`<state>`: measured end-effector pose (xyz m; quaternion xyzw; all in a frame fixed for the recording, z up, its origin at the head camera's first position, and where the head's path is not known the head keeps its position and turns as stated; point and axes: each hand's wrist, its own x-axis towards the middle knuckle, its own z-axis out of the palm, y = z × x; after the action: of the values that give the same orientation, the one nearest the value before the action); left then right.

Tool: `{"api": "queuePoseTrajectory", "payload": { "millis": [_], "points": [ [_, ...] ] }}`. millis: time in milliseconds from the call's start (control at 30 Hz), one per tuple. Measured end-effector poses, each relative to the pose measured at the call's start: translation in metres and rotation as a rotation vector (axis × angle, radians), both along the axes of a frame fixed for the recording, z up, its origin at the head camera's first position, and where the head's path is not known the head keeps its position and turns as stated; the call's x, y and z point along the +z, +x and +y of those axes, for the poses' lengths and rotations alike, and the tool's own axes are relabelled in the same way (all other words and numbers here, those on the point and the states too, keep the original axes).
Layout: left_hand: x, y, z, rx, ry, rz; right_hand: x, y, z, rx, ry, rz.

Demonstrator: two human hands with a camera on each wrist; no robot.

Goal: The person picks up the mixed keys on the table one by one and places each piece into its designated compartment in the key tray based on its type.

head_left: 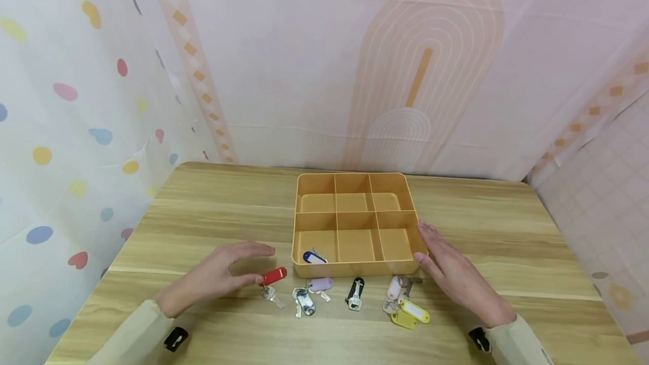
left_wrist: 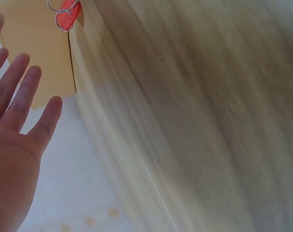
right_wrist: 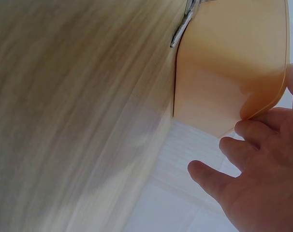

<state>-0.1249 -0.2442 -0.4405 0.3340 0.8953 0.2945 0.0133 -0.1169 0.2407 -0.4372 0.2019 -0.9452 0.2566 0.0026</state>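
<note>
My left hand (head_left: 223, 272) hovers at the left with fingers spread and relaxed. Its thumb tip is right at the end of a red key tag (head_left: 274, 276), whose keys (head_left: 272, 295) lie on the table. In the left wrist view the palm looks bare, with the red tag (left_wrist: 66, 18) beyond the fingers. My right hand (head_left: 453, 272) rests against the right side of an orange compartment box (head_left: 355, 269), fingertips at its rim. A dark blue key tag (head_left: 314, 258) lies in the box's front left compartment.
Along the box's front lie a lilac key tag (head_left: 320, 284), keys with a shiny patterned oval tag (head_left: 306, 301), a black tag with a key (head_left: 356, 294), and a cluster with pink (head_left: 394, 287) and yellow tags (head_left: 414, 310). Patterned curtains (head_left: 284, 72) stand behind the wooden table (head_left: 228, 201).
</note>
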Motion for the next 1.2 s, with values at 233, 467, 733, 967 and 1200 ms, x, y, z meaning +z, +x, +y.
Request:
{"api": "queuePoseTrajectory", "payload": {
  "millis": [233,467,733,967,1200],
  "points": [
    [-0.002,0.002,0.000,-0.059,0.011,-0.113,0.000,0.001,0.000,-0.002,-0.001,0.003],
    [-0.010,0.001,0.001,-0.165,0.009,-0.143,0.000,0.001,0.000,-0.004,-0.004,0.003],
    [-0.011,-0.002,0.002,-0.172,-0.054,-0.112,-0.002,0.000,0.000,-0.009,-0.008,0.000],
    [-0.012,-0.001,0.002,-0.173,-0.044,-0.046,-0.002,0.000,0.000,-0.006,-0.007,0.008],
    [-0.015,-0.002,0.002,-0.191,0.042,0.010,-0.002,0.000,0.000,-0.006,-0.009,0.008]
  ]
}}
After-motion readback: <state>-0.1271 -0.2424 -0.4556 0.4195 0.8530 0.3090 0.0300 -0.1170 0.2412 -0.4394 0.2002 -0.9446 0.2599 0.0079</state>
